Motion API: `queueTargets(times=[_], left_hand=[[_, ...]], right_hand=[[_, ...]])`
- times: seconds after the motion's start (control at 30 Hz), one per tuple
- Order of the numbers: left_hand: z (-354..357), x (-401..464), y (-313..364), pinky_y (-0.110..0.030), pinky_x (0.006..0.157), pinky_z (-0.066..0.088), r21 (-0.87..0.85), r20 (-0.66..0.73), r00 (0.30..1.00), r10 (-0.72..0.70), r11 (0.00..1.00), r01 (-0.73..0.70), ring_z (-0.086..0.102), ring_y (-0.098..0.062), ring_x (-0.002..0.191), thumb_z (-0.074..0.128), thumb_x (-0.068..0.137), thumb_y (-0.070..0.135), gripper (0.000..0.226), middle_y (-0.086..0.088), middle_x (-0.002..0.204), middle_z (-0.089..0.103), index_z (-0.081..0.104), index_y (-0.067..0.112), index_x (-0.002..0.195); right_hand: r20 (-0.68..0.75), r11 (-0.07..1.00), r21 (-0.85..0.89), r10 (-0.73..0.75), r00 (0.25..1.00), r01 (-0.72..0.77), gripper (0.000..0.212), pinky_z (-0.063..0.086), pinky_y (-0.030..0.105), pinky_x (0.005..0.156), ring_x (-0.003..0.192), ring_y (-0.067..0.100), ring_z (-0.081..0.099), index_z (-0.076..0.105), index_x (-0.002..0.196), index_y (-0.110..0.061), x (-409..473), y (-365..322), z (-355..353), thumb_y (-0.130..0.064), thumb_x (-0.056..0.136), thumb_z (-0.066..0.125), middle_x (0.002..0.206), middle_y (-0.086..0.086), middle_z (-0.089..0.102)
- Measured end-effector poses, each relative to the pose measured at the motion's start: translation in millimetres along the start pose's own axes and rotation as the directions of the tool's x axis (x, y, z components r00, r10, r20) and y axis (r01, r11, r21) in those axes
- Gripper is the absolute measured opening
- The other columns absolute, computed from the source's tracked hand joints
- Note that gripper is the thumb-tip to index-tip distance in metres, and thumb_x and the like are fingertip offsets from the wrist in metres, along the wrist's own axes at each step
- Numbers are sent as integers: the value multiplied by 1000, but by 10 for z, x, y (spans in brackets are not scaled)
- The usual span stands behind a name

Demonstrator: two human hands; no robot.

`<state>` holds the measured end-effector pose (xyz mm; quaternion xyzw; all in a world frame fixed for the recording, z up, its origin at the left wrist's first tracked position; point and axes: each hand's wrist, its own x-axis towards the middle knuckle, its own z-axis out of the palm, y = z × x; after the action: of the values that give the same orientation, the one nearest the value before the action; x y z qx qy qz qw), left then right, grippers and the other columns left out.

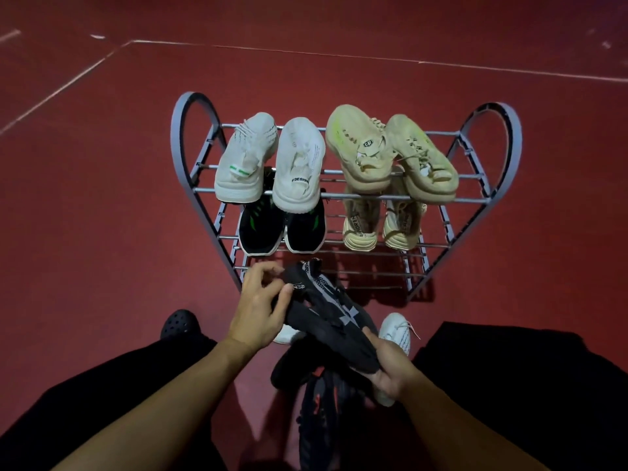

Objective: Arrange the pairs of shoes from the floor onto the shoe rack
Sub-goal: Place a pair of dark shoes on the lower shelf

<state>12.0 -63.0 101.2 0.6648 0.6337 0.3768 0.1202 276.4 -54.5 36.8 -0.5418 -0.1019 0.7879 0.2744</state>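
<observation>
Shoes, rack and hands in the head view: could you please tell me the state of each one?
Shoe rack: upright, bottom tier bare.
White pair: on top tier.
Beige pair: on top tier.
Black-green pair: on middle tier.
Tan pair: on middle tier.
Black shoe: held off the floor by both hands.
Left hand: gripping its collar.
Right hand: gripping its toe end.
White shoe: on floor.

black shoe, grey cross
</observation>
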Motion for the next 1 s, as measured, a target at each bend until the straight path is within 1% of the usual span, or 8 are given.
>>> queueTargets(times=[0.13,0.23,0.3,0.33,0.4,0.57,0.77,1.0], left_hand=[[127,-33,144,-44,111,40,-209,-77,878,-473,869,449,46,-17,121,50,98,52,39,1,126,41,53,19,119],[236,-74,219,-52,115,37,-428,40,521,-852,457,780,42,-31,134,53,87,70,85,-8,151,27,24,20,148],[297,-113,314,-56,112,39,-508,231,280,-932,130,852,41,-39,137,59,71,85,114,-9,160,19,7,26,154],[342,-135,408,-52,110,41,-505,346,235,-908,31,863,43,-39,137,63,66,87,127,-7,159,23,-3,25,155],[456,-177,676,-37,99,45,-481,479,265,-837,2,877,51,-31,125,74,78,66,127,-3,140,38,-12,14,156],[638,-297,733,-32,72,51,-506,349,352,-868,141,851,60,-18,81,73,89,10,57,-16,113,59,26,11,121],[237,-484,437,-56,91,57,-537,447,393,-803,110,836,71,-36,99,81,81,3,67,-14,120,66,40,16,133],[-53,-552,475,-35,65,63,-614,612,393,-687,-98,784,76,-36,88,70,84,-11,38,-23,105,75,61,-5,121]], right_hand=[[-50,995,-20,-94,994,94,36,53,45,98,110,34,69,65,122,2,11,-43,99,-24,104,50,117,23,71],[-157,980,-125,-172,972,154,31,60,34,77,97,29,74,69,112,-3,-85,-67,219,-27,104,50,105,16,76],[-217,968,-177,-216,952,179,29,60,30,68,91,24,74,69,109,-8,-82,-23,289,-28,104,50,100,11,77],[-245,962,-189,-239,940,195,29,61,34,71,91,25,74,69,110,-8,-68,7,324,-28,103,50,100,11,77],[-292,953,-203,-277,915,223,30,62,47,82,92,31,74,70,111,-4,-16,79,388,-27,102,52,99,14,77],[-247,963,-145,-257,934,227,29,57,54,91,98,35,72,67,109,-5,-158,91,480,-24,105,46,104,18,75],[-206,957,-192,-257,944,219,31,60,47,88,106,31,70,59,121,-9,-247,35,261,-31,105,45,119,14,70],[-109,986,-45,-162,981,158,29,61,47,81,103,35,71,56,124,-9,-469,168,362,-24,99,59,119,17,70]])
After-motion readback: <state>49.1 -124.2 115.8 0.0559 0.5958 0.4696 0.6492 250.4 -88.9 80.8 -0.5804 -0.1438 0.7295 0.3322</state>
